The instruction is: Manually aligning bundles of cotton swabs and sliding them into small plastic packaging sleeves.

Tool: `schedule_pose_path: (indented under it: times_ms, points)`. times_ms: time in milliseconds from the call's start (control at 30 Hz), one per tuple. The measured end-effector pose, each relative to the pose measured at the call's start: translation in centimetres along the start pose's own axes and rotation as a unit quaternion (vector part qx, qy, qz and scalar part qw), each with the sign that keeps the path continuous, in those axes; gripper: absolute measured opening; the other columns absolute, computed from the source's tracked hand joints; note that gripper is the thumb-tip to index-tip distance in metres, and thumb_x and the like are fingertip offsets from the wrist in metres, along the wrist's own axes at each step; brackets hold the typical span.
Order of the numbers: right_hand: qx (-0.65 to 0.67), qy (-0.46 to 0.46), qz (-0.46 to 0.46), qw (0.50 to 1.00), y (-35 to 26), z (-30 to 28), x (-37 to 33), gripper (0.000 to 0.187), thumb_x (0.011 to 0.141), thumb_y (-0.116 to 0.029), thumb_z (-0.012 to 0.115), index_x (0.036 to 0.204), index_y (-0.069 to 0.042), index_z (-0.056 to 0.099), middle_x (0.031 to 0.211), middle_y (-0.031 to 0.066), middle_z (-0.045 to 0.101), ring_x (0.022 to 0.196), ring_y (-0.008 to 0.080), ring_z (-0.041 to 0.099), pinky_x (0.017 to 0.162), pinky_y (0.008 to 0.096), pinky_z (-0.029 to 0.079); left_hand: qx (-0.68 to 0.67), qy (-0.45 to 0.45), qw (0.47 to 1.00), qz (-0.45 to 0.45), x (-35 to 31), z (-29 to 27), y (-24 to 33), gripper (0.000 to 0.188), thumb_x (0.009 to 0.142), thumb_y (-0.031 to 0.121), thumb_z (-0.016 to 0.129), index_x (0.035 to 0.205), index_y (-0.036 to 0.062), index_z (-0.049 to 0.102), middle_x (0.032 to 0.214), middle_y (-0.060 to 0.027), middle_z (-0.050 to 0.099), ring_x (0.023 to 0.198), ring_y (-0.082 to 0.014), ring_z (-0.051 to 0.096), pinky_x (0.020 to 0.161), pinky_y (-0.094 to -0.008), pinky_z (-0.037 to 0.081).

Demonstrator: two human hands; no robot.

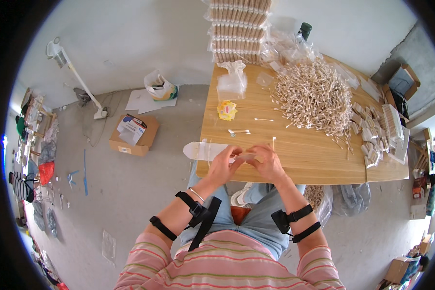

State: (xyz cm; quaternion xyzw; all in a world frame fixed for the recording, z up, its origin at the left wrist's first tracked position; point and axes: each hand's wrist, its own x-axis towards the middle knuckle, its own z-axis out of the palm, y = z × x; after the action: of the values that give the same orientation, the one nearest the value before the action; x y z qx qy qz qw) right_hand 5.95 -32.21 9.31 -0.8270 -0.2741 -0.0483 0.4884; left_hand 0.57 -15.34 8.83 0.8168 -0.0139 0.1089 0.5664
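At the near edge of the wooden table, my left hand (222, 165) and my right hand (268, 164) meet with fingers bent. Both pinch a small pale, translucent plastic piece (245, 157), partly hidden by the fingers. A flat clear plastic sleeve (198, 151) lies beside my left hand. Just beyond my hands are a short row of cotton swabs (239, 131) and a single cotton swab (263, 119). Another swab (274, 140) stands out by my right fingers; whether they touch it I cannot tell. Farther off lies a stack of yellow labels (226, 110).
A large heap of loose cotton swabs (314, 96) covers the table's right half, with small swab packs (369, 130) beside it. Tall stacked packs (239, 31) rise at the back, near clear bags (232, 87). An open cardboard box (142, 137) sits on the floor at left.
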Motion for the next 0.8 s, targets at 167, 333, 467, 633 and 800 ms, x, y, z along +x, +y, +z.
schedule_pose_path:
  times_ms: [167,333,467,633,800]
  points:
    - [0.051,-0.041,0.047,0.997,0.8,0.4,-0.2,0.011,0.072,-0.004,0.075,0.082,-0.006,0.069,0.086,0.0084,0.066,0.086,0.0283,0.06,0.076,0.0361,0.048,-0.014,-0.039,0.999,-0.022,0.2,-0.1,-0.6,0.016,0.085,0.013,0.067,0.097,0.0016,0.067,0.091,-0.0146,0.068,0.085,-0.0282,0.067,0.073,-0.0333,0.053]
    - [0.079,-0.016,0.076,0.994,0.2,0.6,-0.2,0.009,0.075,-0.003,0.073,0.082,-0.004,0.068,0.081,0.0107,0.065,0.08,0.0267,0.06,0.071,0.0342,0.049,0.01,0.02,0.999,0.032,0.1,0.7,-0.8,0.012,0.084,0.009,0.067,0.093,0.0014,0.068,0.085,-0.0138,0.069,0.078,-0.0248,0.068,0.068,-0.0301,0.052]
    - [0.08,-0.026,0.114,0.99,0.8,0.9,0.6,0.008,0.077,-0.004,0.071,0.078,0.0,0.065,0.077,0.0118,0.064,0.071,0.0227,0.06,0.064,0.0314,0.048,0.018,0.018,1.0,0.01,0.9,0.9,-1.2,0.01,0.084,0.008,0.066,0.09,0.0,0.067,0.085,-0.0119,0.069,0.074,-0.0219,0.066,0.063,-0.0291,0.05]
    - [0.197,-0.061,0.235,0.95,2.5,1.1,1.6,0.008,0.082,-0.006,0.068,0.078,0.0,0.064,0.072,0.0042,0.063,0.064,0.0091,0.055,0.06,0.0259,0.045,-0.102,-0.029,0.988,-0.113,2.4,0.4,-1.8,0.012,0.087,0.009,0.063,0.086,-0.0025,0.065,0.075,-0.0043,0.066,0.069,-0.0101,0.06,0.06,-0.0275,0.048]
    - [0.274,-0.093,0.258,0.922,4.0,1.2,2.8,0.004,0.082,-0.004,0.068,0.08,-0.001,0.066,0.07,-0.0012,0.062,0.064,0.0037,0.05,0.058,0.0225,0.043,-0.21,-0.1,0.945,-0.229,3.8,0.1,-3.1,0.014,0.09,0.011,0.061,0.087,-0.0023,0.064,0.075,0.0002,0.064,0.07,-0.0045,0.055,0.061,-0.0236,0.047]
